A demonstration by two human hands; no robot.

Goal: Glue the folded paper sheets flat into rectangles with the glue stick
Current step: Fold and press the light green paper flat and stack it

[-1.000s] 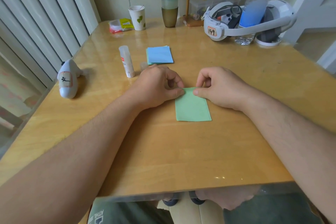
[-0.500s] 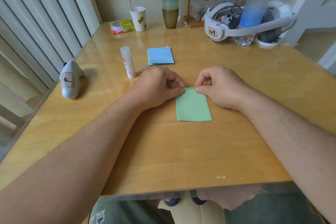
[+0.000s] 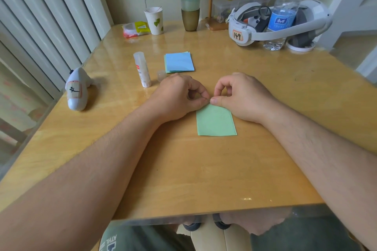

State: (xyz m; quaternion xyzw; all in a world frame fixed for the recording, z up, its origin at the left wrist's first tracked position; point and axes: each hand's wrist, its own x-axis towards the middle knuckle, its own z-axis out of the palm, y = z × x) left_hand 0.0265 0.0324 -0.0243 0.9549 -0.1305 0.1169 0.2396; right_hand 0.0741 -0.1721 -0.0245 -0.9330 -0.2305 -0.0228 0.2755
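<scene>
Mid-table, toward the near edge: green sheet (image 3: pixel 215 120) lies folded flat | my left hand (image 3: pixel 179 96) and right hand (image 3: pixel 242 96) have drawn together, both pinching its far edge | seam probably setting | glue stick (image 3: pixel 142 69) upright near the left edge.

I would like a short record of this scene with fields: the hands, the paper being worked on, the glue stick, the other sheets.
left hand: pinches the far edge of the green folded paper
right hand: pinches the same far edge
green folded paper: lies flat on the table, rectangle shape
glue stick: stands upright, left of the hands, untouched; its cap lies beside it
other sheets: blue on top, stacked beyond the hands
</scene>
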